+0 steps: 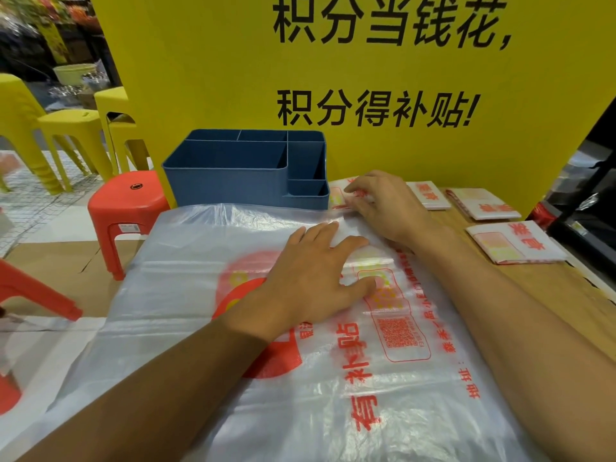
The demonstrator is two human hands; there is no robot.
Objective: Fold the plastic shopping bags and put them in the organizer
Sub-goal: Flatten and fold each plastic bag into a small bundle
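Observation:
A large translucent white plastic bag (pixel 200 295) with red print lies spread flat over the table in front of me. My left hand (pixel 313 278) presses flat on its middle, fingers spread. My right hand (pixel 383 208) rests at the bag's far right corner, its fingertips on a folded bag (pixel 338 195) beside the organizer; whether they pinch it I cannot tell. The blue organizer (pixel 233 181) stands at the far side of the table, its compartments showing nothing inside. Three folded bags lie to the right: one (pixel 428 195), another (pixel 483 203), and a nearer one (pixel 515 243).
A yellow signboard (pixel 233 61) with black characters stands right behind the organizer. A red stool (pixel 128 201) and yellow stools (pixel 66 128) stand on the floor to the left. The wooden table (pixel 566 288) shows bare at the right. More plastic bags (pixel 33 355) hang at the lower left.

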